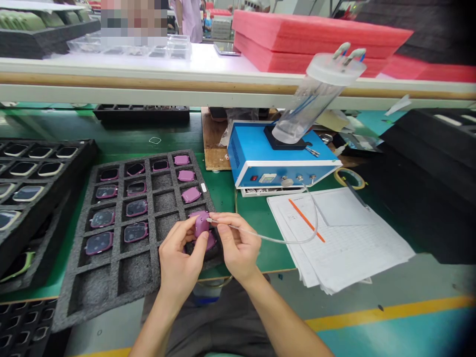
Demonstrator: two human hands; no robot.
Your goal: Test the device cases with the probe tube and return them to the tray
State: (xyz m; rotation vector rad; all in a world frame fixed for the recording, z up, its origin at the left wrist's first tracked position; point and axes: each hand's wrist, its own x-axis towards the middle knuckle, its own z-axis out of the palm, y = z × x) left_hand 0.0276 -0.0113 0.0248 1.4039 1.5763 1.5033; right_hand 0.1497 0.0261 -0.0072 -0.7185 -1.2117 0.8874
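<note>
Between the fingers of my left hand (181, 253) is a small purple watch case (202, 224), held above the right edge of a grey foam tray (136, 271). My right hand (240, 243) pinches the thin metal tip (212, 220) of a clear tube (277, 241), and the tip meets the case's right side. That tube runs to the front of a blue machine (284, 161). In the tray, purple watches with dark screens (99, 243) fill the left columns, and purple cases (191, 194) lie in the right column. Several compartments hold nothing.
Papers (334, 233) with an orange stick (307, 220) lie right of the tray. A clear cylinder (308, 99) stands on the machine. Dark trays of watch frames (28, 193) are at the left, black foam (427, 183) at the right. A shelf edge (148, 94) crosses behind, bearing red foam blocks (297, 39).
</note>
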